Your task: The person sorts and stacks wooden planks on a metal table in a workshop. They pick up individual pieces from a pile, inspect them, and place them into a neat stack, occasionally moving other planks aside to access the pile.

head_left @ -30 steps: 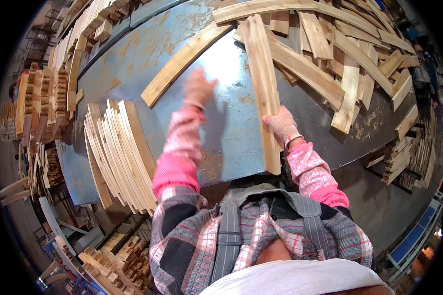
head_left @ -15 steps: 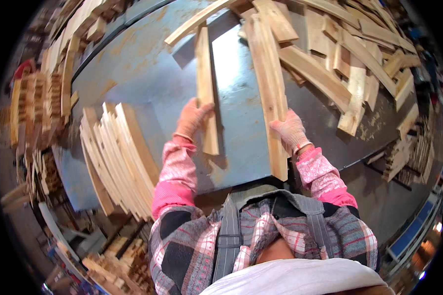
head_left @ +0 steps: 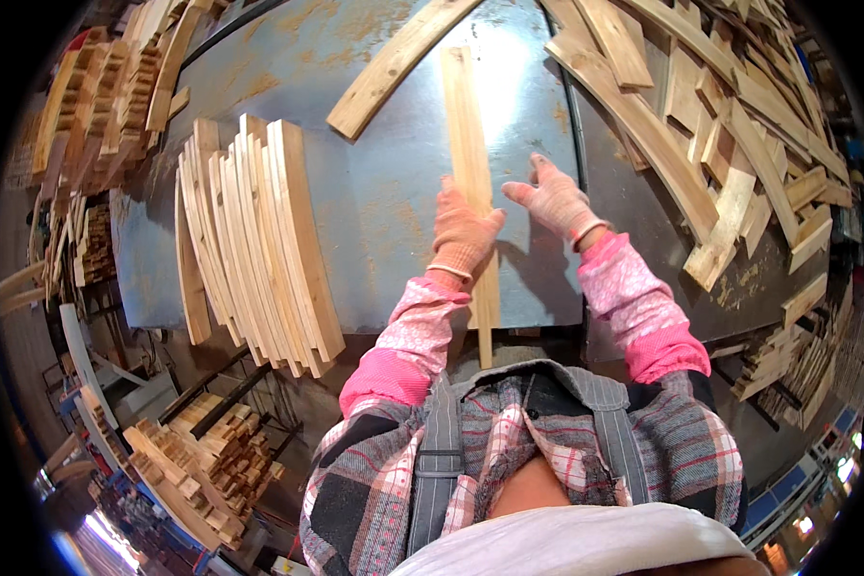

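Observation:
A pale wooden board [head_left: 466, 115] lies lengthwise before me on the blue-grey metal table [head_left: 374, 211], its near end reaching past the table's front edge. My left hand [head_left: 463, 233], in a pinkish knit glove, is closed around it near the middle. A narrower strip of wood shows at the near end; whether it is a second board under the first I cannot tell. My right hand [head_left: 554, 200], gloved alike, hovers just right of the board with fingers apart and nothing in them. Left of my hands stands a row of curved boards [head_left: 302, 230] on edge, side by side.
Another curved board [head_left: 403, 62] lies at the far middle. A jumbled heap of boards [head_left: 730, 106] covers the darker table at right, with one long board [head_left: 643, 134] along its left side. Stacked wood [head_left: 101, 96] stands at far left, more stacks [head_left: 206, 470] lower left.
My left hand has moved right with its board. My right hand has let go of the wider board it held and opened. The view has shifted, and the row of boards appears higher.

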A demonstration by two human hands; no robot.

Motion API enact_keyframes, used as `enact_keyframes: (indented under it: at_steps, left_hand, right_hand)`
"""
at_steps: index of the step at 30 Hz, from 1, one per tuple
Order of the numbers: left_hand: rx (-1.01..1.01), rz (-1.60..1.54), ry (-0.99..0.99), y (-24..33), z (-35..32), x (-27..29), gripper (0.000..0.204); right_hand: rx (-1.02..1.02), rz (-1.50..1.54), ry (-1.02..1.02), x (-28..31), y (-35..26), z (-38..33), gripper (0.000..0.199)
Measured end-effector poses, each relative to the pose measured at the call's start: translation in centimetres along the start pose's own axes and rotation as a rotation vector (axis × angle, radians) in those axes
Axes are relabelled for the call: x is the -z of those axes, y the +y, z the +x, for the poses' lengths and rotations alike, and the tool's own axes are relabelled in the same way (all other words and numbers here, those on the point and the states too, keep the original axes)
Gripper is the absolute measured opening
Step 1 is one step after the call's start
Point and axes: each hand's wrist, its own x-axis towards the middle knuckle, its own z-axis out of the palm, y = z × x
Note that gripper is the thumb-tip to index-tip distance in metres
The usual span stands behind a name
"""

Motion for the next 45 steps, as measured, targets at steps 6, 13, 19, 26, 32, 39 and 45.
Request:
enact_keyframes:
  at_steps: [6, 13, 19, 26, 32, 39, 45]
  left_hand:
    - [-0.011, -0.499, -0.848, -3.8, 7.7, 3.7, 0.061]
    - [-0.167, 0.765, 0.280, -2.1, 23.2, 12.4, 0.092]
    - [-0.099, 0.460, -0.033, -5.0, 16.4, 12.8, 0.084]
    - [0.068, -0.419, -0.470, -11.5, -5.1, 7.4, 0.075]
    - [0.124, -0.381, -0.218, -9.3, -3.6, 6.3, 0.112]
    - [0.099, 0.005, 0.158, -5.5, -1.5, 6.1, 0.094]
    - [0.117, -1.667, -0.454, -13.0, -0.1, 11.4, 0.059]
  right_hand:
    - [-0.175, -0.012, 0.020, -4.1, -1.0, -3.0, 0.109]
    - [-0.327, -0.054, -0.042, -4.4, -3.4, -3.6, 0.110]
    - [-0.015, 0.156, 0.056, -4.8, -1.3, -3.1, 0.072]
    - [-0.150, -0.024, -0.098, -5.4, -3.9, -2.3, 0.072]
    - [0.352, 0.083, -0.229, -11.0, -2.5, -3.3, 0.046]
    - [-0.338, 1.445, -0.868, -9.7, 5.1, -5.0, 0.017]
    - [-0.547, 1.338, -0.586, -5.0, 8.7, -8.7, 0.019]
